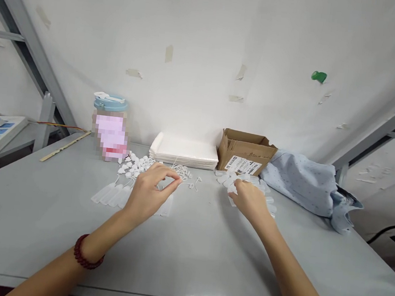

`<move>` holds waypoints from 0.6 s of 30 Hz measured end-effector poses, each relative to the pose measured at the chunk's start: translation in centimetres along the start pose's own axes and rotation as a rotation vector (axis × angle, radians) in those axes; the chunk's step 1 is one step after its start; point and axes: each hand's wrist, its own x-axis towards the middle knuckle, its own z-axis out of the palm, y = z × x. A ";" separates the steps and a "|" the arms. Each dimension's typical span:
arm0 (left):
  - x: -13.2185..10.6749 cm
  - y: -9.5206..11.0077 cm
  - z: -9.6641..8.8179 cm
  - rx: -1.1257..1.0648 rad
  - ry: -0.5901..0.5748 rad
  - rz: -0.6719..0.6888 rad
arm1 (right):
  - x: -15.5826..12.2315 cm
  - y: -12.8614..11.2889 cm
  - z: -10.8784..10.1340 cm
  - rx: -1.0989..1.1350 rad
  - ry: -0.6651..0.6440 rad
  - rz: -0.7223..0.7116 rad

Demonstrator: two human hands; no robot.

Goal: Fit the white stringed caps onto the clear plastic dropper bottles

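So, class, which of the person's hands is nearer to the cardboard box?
The right hand: it is just in front of the cardboard box, by some translucent pieces. The left hand is farther off, leftward, in front of the white stack.

Table point(185, 251): smooth grey, semi-gloss, bright glints along its edge at lower centre. Strips point(107, 194) left of centre: translucent plastic, slick; similar clear pieces point(223, 173) right of centre. Clips point(133, 163): white, plastic-looking. Cords point(185, 171), centre: thin, white, fibre or plastic unclear. Stack point(186, 147): white, smooth, paper-like. Box point(231, 147): brown cardboard, matt; labels point(241, 165) of white paper. Cloth point(300, 181) at right: pale blue, speckled, soft, creased. Lid point(111, 105): blue plastic. Stick point(65, 146) at left: wood-like, matt. Wall point(210, 35): matt white, scuffed. Frame point(34, 48), upper left: grey metal.
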 end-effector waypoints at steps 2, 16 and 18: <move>0.1 -0.3 0.1 -0.033 0.025 0.094 | -0.1 -0.2 0.1 -0.017 -0.043 0.010; -0.4 -0.4 0.9 -0.128 -0.060 0.125 | -2.0 -3.3 0.0 0.364 -0.062 -0.204; -0.6 -0.2 1.2 -0.163 -0.076 0.088 | -3.0 -4.5 0.3 0.637 0.010 -0.356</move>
